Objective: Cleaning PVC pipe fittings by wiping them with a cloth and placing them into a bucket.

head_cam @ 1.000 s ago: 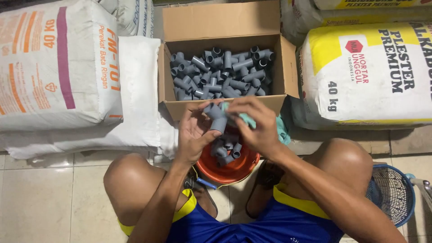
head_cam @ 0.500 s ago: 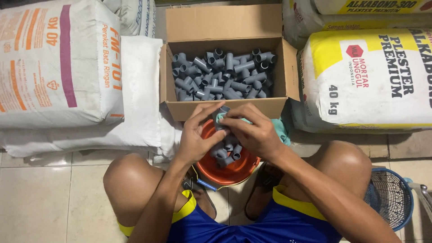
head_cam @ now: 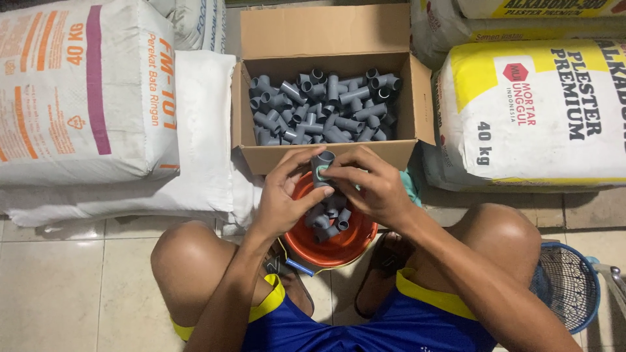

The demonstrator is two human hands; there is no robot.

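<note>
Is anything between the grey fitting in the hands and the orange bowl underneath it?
Nothing visible. Both the left hand and right hand hold the grey pipe fitting directly above the orange bowl, whose open top holds only more grey fittings.

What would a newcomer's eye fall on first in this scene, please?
Probably the open cardboard box at top centre, heaped with grey plastic pipe fittings. Just below it, the left hand and right hand hold one grey fitting over a round orange plastic bowl of more fittings, with big printed sacks on both sides.
</note>
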